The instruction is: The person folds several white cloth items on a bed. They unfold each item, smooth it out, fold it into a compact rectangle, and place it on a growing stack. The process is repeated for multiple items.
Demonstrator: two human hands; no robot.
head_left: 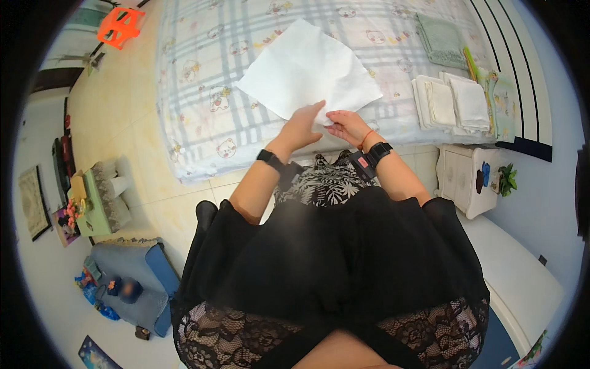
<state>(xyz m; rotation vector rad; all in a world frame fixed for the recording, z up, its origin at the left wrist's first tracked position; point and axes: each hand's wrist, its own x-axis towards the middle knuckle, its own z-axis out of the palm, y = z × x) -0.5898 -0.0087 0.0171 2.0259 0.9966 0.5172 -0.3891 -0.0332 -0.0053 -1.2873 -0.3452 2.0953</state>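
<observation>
A square white cloth (pixel 307 67) lies spread on the bed, turned so that one corner points toward me. At that near corner, my right hand (pixel 349 128) pinches the cloth between thumb and fingers. Just left of it is my left hand (pixel 301 127), slightly blurred, its thumb and fingers apart beside the cloth's near edge. It does not appear to grip the cloth. Both wrists wear dark bands.
Folded white cloths (pixel 452 101) are stacked at the bed's right side, below a folded grey-green cloth (pixel 442 40). A white nightstand (pixel 461 175) stands at the right. An orange stool (pixel 121 27) is far left; a blue sofa (pixel 135 277) stands lower left.
</observation>
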